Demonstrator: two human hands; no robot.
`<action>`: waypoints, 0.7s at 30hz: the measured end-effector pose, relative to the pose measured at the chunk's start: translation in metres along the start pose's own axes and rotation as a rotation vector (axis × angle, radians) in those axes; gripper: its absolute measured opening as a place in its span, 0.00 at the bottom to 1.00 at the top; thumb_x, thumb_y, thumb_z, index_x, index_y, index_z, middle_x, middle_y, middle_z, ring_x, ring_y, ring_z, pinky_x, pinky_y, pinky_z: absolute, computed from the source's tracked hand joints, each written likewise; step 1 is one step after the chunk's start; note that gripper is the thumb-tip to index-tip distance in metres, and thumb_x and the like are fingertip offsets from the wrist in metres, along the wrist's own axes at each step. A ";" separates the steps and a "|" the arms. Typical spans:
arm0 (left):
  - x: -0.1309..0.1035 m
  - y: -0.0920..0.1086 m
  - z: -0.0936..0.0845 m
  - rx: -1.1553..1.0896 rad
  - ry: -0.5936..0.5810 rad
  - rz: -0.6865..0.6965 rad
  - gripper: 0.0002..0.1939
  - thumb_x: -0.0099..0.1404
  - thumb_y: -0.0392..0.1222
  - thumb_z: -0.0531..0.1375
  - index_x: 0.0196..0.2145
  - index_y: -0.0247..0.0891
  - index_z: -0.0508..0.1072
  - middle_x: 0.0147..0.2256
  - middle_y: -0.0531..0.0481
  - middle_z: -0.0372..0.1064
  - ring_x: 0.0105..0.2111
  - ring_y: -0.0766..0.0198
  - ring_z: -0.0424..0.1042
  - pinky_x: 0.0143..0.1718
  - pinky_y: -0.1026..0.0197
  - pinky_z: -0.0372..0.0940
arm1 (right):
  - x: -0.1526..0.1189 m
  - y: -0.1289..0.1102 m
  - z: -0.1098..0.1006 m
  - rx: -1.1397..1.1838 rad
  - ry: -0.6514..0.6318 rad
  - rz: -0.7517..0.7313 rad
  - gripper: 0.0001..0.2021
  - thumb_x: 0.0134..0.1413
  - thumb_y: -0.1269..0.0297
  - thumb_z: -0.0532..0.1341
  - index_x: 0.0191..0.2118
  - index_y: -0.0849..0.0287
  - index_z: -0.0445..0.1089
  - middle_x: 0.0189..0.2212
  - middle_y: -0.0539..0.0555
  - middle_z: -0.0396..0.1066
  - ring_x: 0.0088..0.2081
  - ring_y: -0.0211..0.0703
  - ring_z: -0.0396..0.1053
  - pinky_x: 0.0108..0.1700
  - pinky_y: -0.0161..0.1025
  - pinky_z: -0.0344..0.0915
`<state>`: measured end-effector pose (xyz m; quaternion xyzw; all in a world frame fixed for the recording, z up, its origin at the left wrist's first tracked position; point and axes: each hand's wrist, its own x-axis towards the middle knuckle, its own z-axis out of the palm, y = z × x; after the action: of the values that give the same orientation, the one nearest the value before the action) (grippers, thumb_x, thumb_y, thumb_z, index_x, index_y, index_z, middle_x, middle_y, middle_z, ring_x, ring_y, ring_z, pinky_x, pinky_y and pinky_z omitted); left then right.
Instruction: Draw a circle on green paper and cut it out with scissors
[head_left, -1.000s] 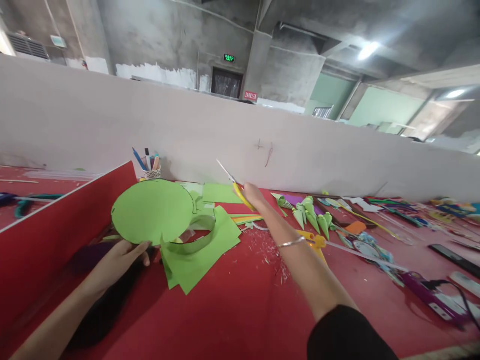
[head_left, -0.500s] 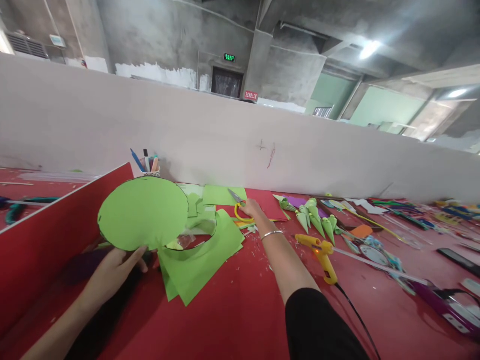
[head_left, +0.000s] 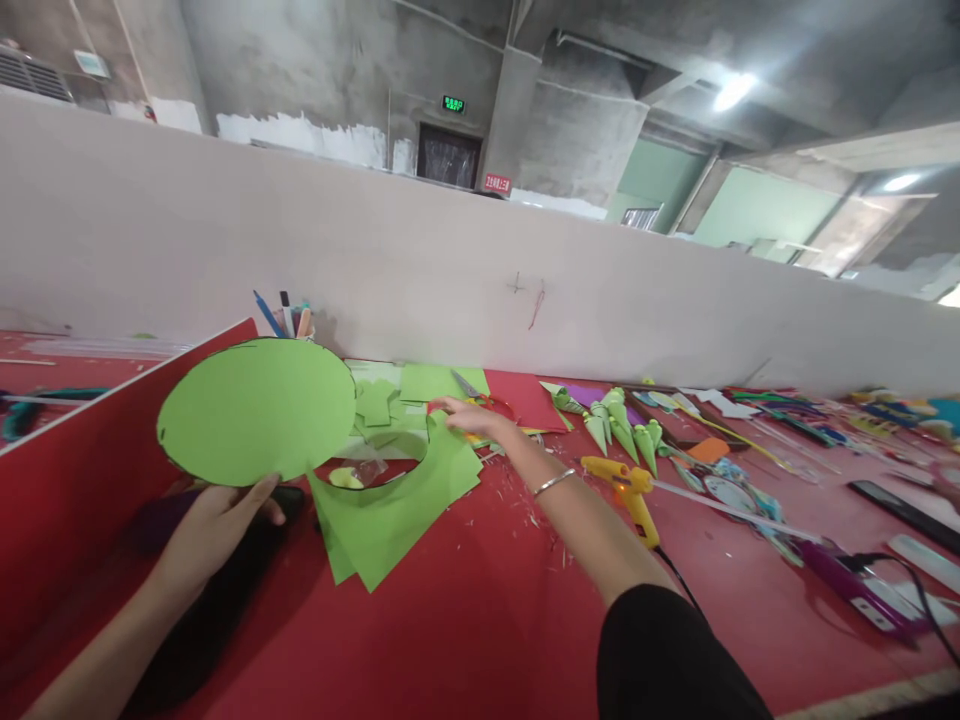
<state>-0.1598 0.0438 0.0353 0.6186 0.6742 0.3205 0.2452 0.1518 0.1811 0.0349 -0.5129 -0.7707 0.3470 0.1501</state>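
My left hand grips the lower edge of a large green paper oval with a black outline, thumb on top. The oval is held up at the left, above the table. My right hand is stretched out with nothing held, its fingertips by the upper right part of the cut green sheets. These sheets have a rounded gap where paper is cut away. Scissors lie just behind my right hand on green and red paper, their handles partly hidden by it.
A yellow glue gun lies to the right, with green paper cones behind it. A purple power strip and a black phone-like bar are farther right. A pen cup stands behind the oval, near a red divider.
My right hand has let go of the scissors and moved left toward the green sheets. My left hand has carried the green oval slightly left.
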 end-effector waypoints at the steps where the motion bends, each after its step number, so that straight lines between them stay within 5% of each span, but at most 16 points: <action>1: 0.000 -0.001 -0.001 -0.001 0.005 -0.002 0.26 0.53 0.62 0.50 0.14 0.39 0.69 0.25 0.48 0.72 0.35 0.53 0.67 0.44 0.59 0.55 | 0.004 0.000 0.001 0.005 -0.003 0.003 0.25 0.48 0.74 0.56 0.54 0.56 0.58 0.50 0.55 0.64 0.46 0.40 0.65 0.40 0.32 0.63; 12: 0.001 -0.003 -0.001 -0.051 0.030 0.034 0.23 0.56 0.55 0.51 0.15 0.36 0.68 0.20 0.51 0.69 0.31 0.58 0.66 0.41 0.63 0.56 | -0.006 -0.009 0.006 0.007 0.107 0.018 0.09 0.55 0.64 0.56 0.38 0.65 0.67 0.35 0.52 0.68 0.36 0.41 0.68 0.39 0.42 0.65; 21: -0.005 0.009 0.004 0.012 -0.027 0.068 0.23 0.56 0.54 0.50 0.13 0.37 0.69 0.19 0.51 0.70 0.26 0.60 0.67 0.35 0.65 0.56 | -0.089 -0.046 -0.031 0.228 0.480 -0.296 0.07 0.55 0.63 0.51 0.38 0.57 0.61 0.35 0.51 0.66 0.37 0.37 0.65 0.38 0.33 0.61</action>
<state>-0.1495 0.0399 0.0389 0.6469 0.6513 0.3164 0.2395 0.1763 0.1020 0.0999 -0.4423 -0.7356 0.2745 0.4336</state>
